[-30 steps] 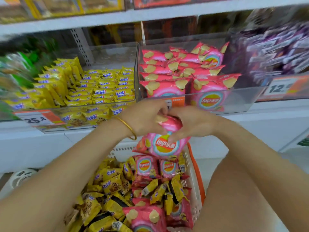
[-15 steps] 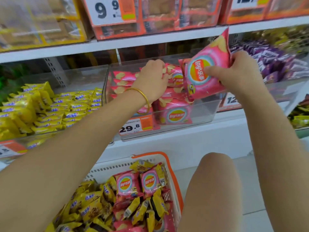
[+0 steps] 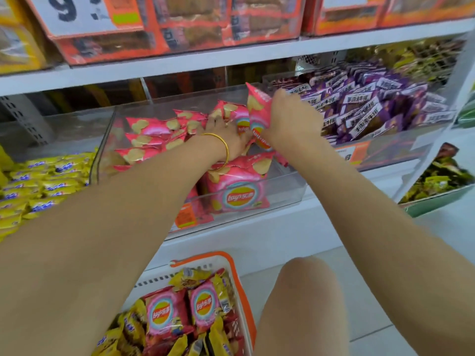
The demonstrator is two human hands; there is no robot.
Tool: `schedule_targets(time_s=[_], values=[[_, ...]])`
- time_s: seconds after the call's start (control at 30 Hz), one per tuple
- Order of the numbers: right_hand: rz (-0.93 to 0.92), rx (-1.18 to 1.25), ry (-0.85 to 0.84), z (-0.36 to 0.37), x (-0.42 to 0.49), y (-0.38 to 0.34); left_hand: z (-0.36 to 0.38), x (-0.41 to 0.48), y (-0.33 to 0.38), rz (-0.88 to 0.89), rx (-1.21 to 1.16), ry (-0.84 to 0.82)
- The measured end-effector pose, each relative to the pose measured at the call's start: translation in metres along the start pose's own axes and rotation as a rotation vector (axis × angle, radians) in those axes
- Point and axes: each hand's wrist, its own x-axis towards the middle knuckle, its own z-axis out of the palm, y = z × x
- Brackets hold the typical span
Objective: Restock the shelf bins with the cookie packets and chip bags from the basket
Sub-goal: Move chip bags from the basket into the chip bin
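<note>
Pale floor tiles (image 3: 359, 304) and a white shelf base (image 3: 257, 237) frame the basket (image 3: 243, 286), nearest the camera. It holds at least 2 pink chip bags (image 3: 164, 314) face up among many yellow cookie packets (image 3: 128, 327), so I judge the restock well short of done, with both kinds left to shelve.

Above it, both forearms reach into the clear bin (image 3: 288, 186) on the lower shelf, which is fairly full of the same pink bags. The left hand (image 3: 228, 136), a gold bangle (image 3: 224, 147) at its wrist, lies palm down on the stacked bags. Its fingers stretch forward and grasp nothing, apparently pressing the bags leftward. Just beside it, the right hand (image 3: 293, 122) grasps 1 pink chip bag (image 3: 255, 109) by its lower half, upright at the bin's right side and not yet let go.

Left of this bin, yellow packets (image 3: 46, 176) fill a neighbouring bin. To the right lie purple packets (image 3: 372, 104), and orange boxes (image 3: 180, 29) stand on the shelf above.
</note>
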Motion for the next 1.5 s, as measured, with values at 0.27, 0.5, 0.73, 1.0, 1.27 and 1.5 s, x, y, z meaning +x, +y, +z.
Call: schedule_targets(time_s=[0.27,0.5,0.73,1.0,1.27,1.5], values=[[-0.145,-0.174,-0.267,0.032,0.072,-0.02,0.007,-0.002,-0.008,-0.033,0.055,-0.086],[-0.446,-0.341,-0.486,0.04,0.105,-0.026,0.009,-0.005,-0.015,-0.021,0.045,-0.087],[-0.458,-0.699,-0.199,0.06,0.099,-0.033,0.011,-0.005,-0.016,-0.007,0.022,-0.099],[-0.431,-0.375,-0.371,0.058,0.096,-0.022,0.011,-0.003,-0.015,-0.003,0.006,-0.104],[-0.444,-0.155,-0.16,0.014,0.063,-0.014,-0.008,-0.018,-0.039,0.217,-0.101,0.138],[-0.567,0.329,-0.02,-0.036,-0.093,-0.036,0.008,-0.14,-0.079,0.488,-0.444,0.663]])
